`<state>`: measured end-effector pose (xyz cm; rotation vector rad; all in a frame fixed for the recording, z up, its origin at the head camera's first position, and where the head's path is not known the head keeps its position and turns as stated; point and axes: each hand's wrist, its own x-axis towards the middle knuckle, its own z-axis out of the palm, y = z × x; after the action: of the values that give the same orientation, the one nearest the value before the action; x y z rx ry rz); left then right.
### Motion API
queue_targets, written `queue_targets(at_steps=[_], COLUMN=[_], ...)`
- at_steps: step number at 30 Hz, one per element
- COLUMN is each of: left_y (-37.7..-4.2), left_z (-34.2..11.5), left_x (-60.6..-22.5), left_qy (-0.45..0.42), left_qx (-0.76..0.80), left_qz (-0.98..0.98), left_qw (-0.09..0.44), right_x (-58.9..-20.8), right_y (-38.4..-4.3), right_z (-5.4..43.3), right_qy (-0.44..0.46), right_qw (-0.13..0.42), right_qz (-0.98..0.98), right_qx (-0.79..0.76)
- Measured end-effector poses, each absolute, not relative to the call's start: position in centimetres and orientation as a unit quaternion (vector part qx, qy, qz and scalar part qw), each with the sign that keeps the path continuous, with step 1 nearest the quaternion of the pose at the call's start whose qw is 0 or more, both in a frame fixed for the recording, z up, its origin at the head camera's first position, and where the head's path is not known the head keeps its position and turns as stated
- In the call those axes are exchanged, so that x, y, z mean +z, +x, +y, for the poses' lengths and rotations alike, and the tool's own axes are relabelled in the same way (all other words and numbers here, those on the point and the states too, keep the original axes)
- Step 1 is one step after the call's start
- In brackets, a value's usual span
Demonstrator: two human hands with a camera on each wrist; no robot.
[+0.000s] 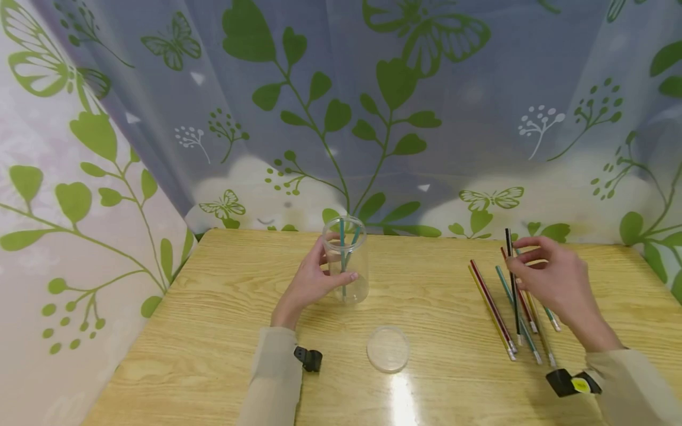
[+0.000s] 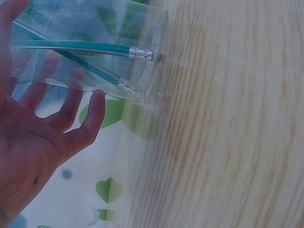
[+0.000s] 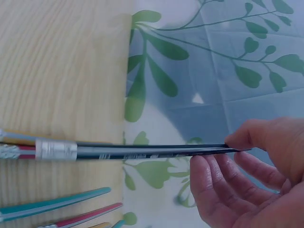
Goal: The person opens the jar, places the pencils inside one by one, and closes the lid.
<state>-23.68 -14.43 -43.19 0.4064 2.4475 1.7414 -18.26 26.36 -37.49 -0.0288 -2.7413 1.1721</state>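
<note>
My left hand [image 1: 313, 283] holds a clear plastic jar [image 1: 360, 278] upright near the table's back edge, thumb in front and fingers behind. Two teal pencils [image 1: 343, 254] lean inside it; their metal-banded ends [image 2: 141, 53] are at the jar's bottom in the left wrist view. On the right, my right hand [image 1: 559, 281] pinches a black pencil [image 3: 156, 152] near its upper end between thumb and fingers. The pencil stands nearly upright over the loose pencils, banded end down. Whether that end touches anything I cannot tell.
Several pencils lie on the table under the right hand, among them a dark red pencil [image 1: 490, 299], a yellow pencil [image 1: 487, 310] and a teal pencil [image 1: 526, 337]. A clear round lid [image 1: 388, 349] lies in front of the jar. Behind the wooden table [image 1: 426, 284] hangs a patterned curtain [image 1: 469, 142].
</note>
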Motion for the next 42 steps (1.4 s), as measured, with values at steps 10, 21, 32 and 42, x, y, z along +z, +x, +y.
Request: queue_targets(at_steps=[10, 21, 32, 42], left_y=[-23.7, -23.9, -23.8, -23.7], left_z=[-14.3, -14.3, -14.3, -14.4], left_x=[-42.9, -43.1, -43.1, -43.3], left_qy=[0.135, 0.138, 0.132, 0.136], left_qx=[0.576, 0.58, 0.577, 0.58], left_qz=[0.805, 0.801, 0.804, 0.801], left_qw=[0.054, 0.058, 0.058, 0.058], right_x=[-35.6, -33.8, -31.9, -30.9], right_y=[-18.0, -18.1, -18.9, -19.3], right_z=[25.8, 25.3, 23.3, 21.8], right_qy=[-0.022, -0.018, 0.02, 0.049], right_qw=[0.117, 0.14, 0.152, 0.166], right_qz=[-0.889, -0.844, -0.723, -0.677], right_qx=[0.442, 0.517, 0.674, 0.716])
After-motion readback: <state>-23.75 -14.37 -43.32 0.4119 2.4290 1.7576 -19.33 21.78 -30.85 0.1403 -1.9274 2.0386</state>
